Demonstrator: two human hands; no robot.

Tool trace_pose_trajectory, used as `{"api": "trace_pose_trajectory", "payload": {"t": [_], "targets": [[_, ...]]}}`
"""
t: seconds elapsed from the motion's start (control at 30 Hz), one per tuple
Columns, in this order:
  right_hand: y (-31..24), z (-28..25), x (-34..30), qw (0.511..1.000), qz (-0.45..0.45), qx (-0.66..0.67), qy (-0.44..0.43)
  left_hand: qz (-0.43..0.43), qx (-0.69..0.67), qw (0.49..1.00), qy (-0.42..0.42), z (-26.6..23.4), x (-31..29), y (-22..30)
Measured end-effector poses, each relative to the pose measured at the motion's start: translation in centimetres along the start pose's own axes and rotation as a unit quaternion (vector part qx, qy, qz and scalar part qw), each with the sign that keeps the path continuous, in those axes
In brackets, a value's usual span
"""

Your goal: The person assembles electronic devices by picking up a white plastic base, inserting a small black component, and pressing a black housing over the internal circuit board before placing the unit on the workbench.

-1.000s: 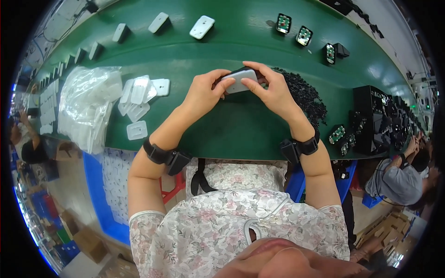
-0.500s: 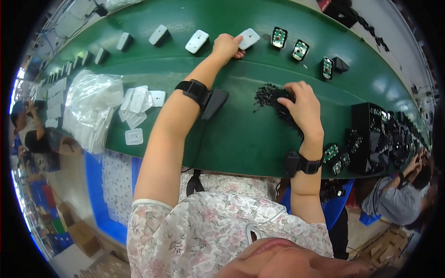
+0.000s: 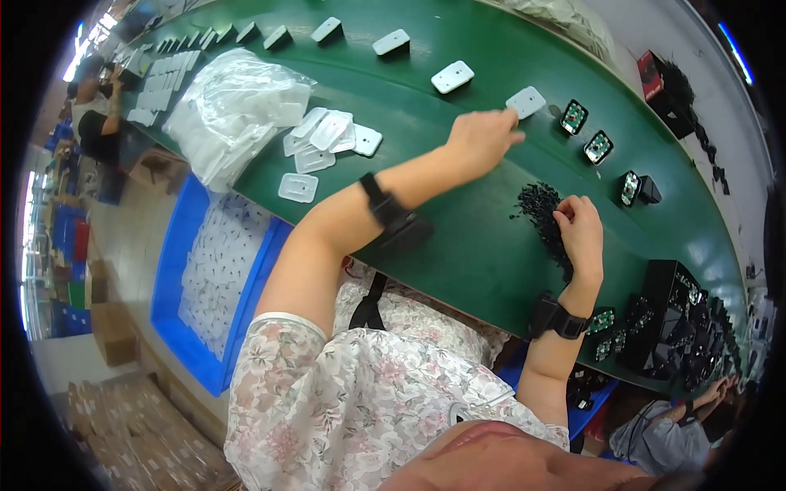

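Note:
Just short of a white plastic cover (image 3: 526,102) on the green table, my left hand (image 3: 485,146) hangs with its fingers smeared by motion. Whether it holds anything does not show. My right hand (image 3: 581,233) rests at the edge of a pile of tiny black parts (image 3: 538,204), thumb and fingertips pinched together; what is between them is too small to see. Beyond the pile stand black housings with green circuit boards, one (image 3: 574,117) near the white cover, another (image 3: 598,147) beside it and a third (image 3: 630,188) farther right.
White-topped units (image 3: 453,76) run in a row to the far left. A clear plastic bag (image 3: 233,110) and loose white covers (image 3: 297,187) lie left. Right is a black box (image 3: 655,311) among circuit boards. A blue bin (image 3: 169,303) stands below. Other people sit at both ends.
My left hand has let go of the white cover and drawn back toward me. My right hand's fingers have closed together at the black pile. The whole view has turned.

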State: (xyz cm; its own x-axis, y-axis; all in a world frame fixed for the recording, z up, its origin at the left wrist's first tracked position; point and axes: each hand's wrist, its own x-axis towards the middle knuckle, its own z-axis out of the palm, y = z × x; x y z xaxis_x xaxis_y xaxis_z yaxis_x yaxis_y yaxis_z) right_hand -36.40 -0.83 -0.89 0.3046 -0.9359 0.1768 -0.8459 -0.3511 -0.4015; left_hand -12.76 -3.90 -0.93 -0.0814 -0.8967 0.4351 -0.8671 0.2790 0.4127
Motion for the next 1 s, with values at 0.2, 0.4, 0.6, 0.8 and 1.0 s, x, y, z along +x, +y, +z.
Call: {"api": "trace_pose_trajectory", "payload": {"t": [0.2,0.4,0.6,0.8,1.0], "targets": [[0.1,-0.1,-0.1,0.999,0.032,-0.034,-0.015,0.008,0.146,0.985,0.089,-7.8,-7.8,-6.9],[-1.3,-0.5,-0.2,0.998,0.06,0.008,-0.021,-0.107,0.24,0.963,0.065,-11.4,-11.4,-15.5],[0.0,0.5,-0.3,1.0,0.019,-0.014,0.004,-0.149,0.172,0.972,-0.065,-13.1,-9.5,-16.6],[-0.6,-0.4,0.0,0.999,0.008,-0.025,0.039,-0.199,0.178,0.96,-0.084,-15.2,-8.1,-14.2],[-0.5,-0.5,0.2,0.995,0.066,-0.019,0.068,-0.086,0.019,0.995,0.042,-12.2,-5.9,-6.2]]}}
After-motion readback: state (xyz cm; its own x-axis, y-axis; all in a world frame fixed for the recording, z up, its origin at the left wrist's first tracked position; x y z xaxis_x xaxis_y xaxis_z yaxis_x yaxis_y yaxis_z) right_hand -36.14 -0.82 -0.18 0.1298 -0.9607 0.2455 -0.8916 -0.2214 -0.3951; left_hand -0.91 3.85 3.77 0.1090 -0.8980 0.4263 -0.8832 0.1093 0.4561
